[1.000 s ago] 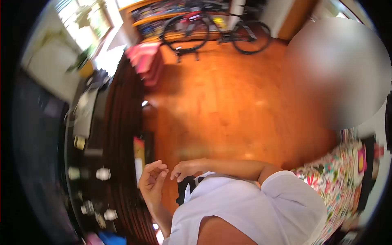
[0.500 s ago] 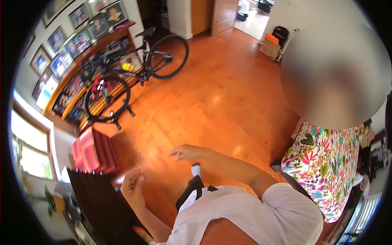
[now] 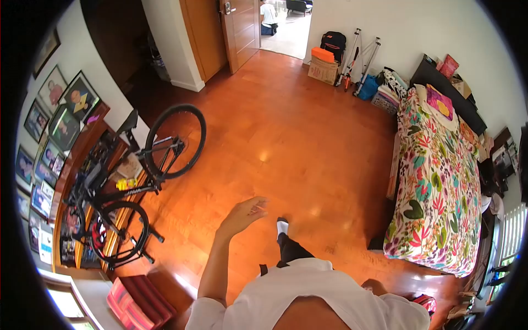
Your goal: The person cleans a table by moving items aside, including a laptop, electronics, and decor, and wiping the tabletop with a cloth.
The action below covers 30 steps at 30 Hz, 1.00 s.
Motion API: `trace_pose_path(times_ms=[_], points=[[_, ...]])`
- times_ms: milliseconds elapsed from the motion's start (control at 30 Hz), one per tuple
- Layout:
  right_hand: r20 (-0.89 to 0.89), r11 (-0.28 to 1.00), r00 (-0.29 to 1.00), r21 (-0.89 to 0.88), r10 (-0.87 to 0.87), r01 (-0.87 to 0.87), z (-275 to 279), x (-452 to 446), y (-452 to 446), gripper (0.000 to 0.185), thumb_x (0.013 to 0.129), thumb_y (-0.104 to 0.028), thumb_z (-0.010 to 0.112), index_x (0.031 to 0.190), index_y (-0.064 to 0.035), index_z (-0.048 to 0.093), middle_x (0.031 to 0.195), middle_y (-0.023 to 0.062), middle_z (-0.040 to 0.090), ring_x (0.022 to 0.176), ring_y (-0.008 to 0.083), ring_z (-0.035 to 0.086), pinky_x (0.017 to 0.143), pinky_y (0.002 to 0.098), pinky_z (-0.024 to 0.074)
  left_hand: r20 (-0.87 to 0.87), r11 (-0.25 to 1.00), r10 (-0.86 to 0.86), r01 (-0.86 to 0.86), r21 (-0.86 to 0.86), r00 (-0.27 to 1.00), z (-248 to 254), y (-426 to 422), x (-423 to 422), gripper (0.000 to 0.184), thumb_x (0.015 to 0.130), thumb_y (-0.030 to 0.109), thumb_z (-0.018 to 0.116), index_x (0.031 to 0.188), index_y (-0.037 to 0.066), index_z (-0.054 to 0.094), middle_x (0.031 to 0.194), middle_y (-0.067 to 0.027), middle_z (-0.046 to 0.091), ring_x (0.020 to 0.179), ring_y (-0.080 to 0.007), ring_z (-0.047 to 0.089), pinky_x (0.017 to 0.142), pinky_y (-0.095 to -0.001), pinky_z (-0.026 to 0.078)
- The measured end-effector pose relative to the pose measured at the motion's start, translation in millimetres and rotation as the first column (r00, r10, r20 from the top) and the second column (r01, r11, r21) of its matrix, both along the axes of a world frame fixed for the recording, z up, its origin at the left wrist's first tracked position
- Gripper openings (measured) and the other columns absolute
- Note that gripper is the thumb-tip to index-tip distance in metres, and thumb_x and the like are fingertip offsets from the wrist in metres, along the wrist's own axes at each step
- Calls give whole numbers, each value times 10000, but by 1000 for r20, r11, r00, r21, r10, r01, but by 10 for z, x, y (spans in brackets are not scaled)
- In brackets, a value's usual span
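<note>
My left hand (image 3: pixel 242 216) is raised in front of my body over the wooden floor (image 3: pixel 264 132), its fingers loosely bent and apart, with nothing in them. Close to the right side of my white shirt (image 3: pixel 297 286), a small part of my right hand or forearm (image 3: pixel 374 285) shows; its fingers cannot be made out. Just right of my left hand, my foot in a white and grey sock (image 3: pixel 282 226) is on the floor below a dark trouser leg (image 3: pixel 294 250).
A bicycle (image 3: pixel 129 191) stands at left by a shelf, above a red striped seat (image 3: pixel 137 302). The flowered bed (image 3: pixel 434 187) is at right. A backpack (image 3: pixel 333 44), box (image 3: pixel 323 70) and tripods line the far wall. Beyond the open door (image 3: pixel 240 33), a person (image 3: pixel 268 17) is low down.
The view has swung right, bringing the doorway and whole bed into sight. My right arm, earlier stretched across my front, has dropped to my side. The blurred round patch at right is gone.
</note>
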State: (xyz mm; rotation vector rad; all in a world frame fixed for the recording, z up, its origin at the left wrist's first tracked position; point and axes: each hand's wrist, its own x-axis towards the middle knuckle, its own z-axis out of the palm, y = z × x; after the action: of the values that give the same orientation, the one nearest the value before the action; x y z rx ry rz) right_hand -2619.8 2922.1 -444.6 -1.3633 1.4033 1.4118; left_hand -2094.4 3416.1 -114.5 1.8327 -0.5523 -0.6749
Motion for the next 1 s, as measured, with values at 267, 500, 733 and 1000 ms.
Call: trace_pose_path(times_ms=[267,500,733,1000], points=[[669,987,726,108,-159,117,-245,4425,-323,69,787,-82,577,841,-76,619,631,76,569,490,187,520,435,328,397,-19,855,3,7,519,1000,-3312,80,1866,304,849,292,654,1056,70,646,956,-109,670,847,-229,623,756,-388,512],[853,824,-139,-522,503,-221,43,9327,-157,344,854,-198,582,1172,-89,656,1071,182,680,970,326,640,854,416,504,-547,684,682,-159,712,485,-3383,599,2432,202,802,280,641,730,91,653,637,-109,597,583,-245,573,541,-428,444],[863,850,232,-333,450,-408,319,10975,-751,209,831,-140,624,1014,-71,699,737,71,638,713,183,594,653,360,477,-598,709,691,-219,670,406,-3417,-169,5321,124,822,181,609,720,111,620,563,-40,530,453,-183,485,429,-360,403],[625,821,588,160,-514,547,-306,10751,-2641,151,882,-260,561,860,-136,644,709,31,572,542,182,526,444,368,424,19,887,346,-333,321,938,-3015,-2664,10812,315,882,203,644,1154,46,618,990,-89,694,862,-174,664,716,-315,542]])
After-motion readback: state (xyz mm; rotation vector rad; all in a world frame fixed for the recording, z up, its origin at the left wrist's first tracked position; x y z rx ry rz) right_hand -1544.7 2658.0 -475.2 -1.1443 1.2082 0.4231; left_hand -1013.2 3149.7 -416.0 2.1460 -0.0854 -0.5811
